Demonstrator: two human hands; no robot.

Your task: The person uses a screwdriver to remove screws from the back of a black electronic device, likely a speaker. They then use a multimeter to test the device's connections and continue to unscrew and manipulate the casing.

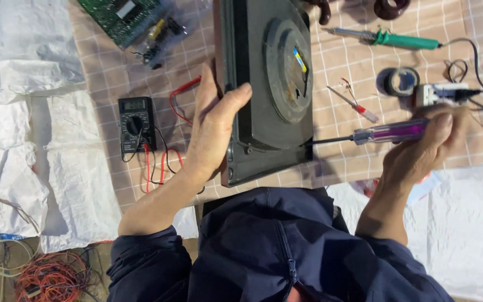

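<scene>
A black flat appliance housing [258,128] with a round raised disc [289,70] stands on its edge on a checked cloth. My left hand [213,128] grips its left rim, thumb over the edge. My right hand [423,151] holds a screwdriver [389,132] with a clear purple handle. Its thin shaft points left, and the tip touches the housing's lower right side.
Left of the housing lies a black multimeter [136,123] with red and black leads. A green circuit board [121,17] sits at the top left. A green-handled soldering iron [403,40], a roll of tape [402,81] and a small red-tipped screwdriver [359,107] lie to the right. Tangled orange wire [51,277] is bottom left.
</scene>
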